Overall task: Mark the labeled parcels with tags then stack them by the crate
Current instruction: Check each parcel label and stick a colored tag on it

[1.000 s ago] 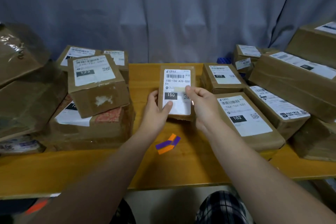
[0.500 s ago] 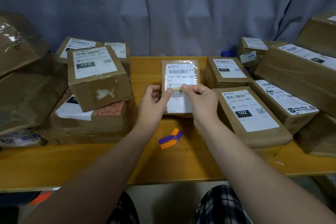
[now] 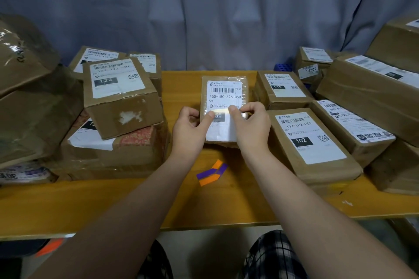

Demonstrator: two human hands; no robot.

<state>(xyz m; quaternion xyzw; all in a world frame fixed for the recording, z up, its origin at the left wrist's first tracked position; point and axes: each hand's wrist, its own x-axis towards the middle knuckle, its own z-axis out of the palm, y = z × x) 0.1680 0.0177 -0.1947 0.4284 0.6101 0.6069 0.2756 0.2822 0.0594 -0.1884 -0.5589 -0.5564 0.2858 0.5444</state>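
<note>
A small brown parcel [image 3: 224,95] with a white label reading 150 lies at the middle of the wooden table [image 3: 113,206]. A pale yellow tag [image 3: 223,111] lies across the label just above the black 150 box. My left hand [image 3: 192,129] grips the parcel's left edge, its thumb on the tag's left end. My right hand [image 3: 251,127] holds the right edge with curled fingers, its thumb pressing the tag's right end. Loose orange and purple tags [image 3: 210,173] lie on the table in front of the parcel.
Labeled parcel 122 [image 3: 120,95] tops a pile at the left. Parcels 010 [image 3: 281,88] and 102 [image 3: 310,142] lie right of my hands, with bigger boxes stacked beyond. A blue crate [image 3: 283,67] peeks out at the back. A grey curtain hangs behind.
The parcel has come down from a tilted hold to lie near the table. Both thumbs have closed in on the yellow tag and pressed it across the label.
</note>
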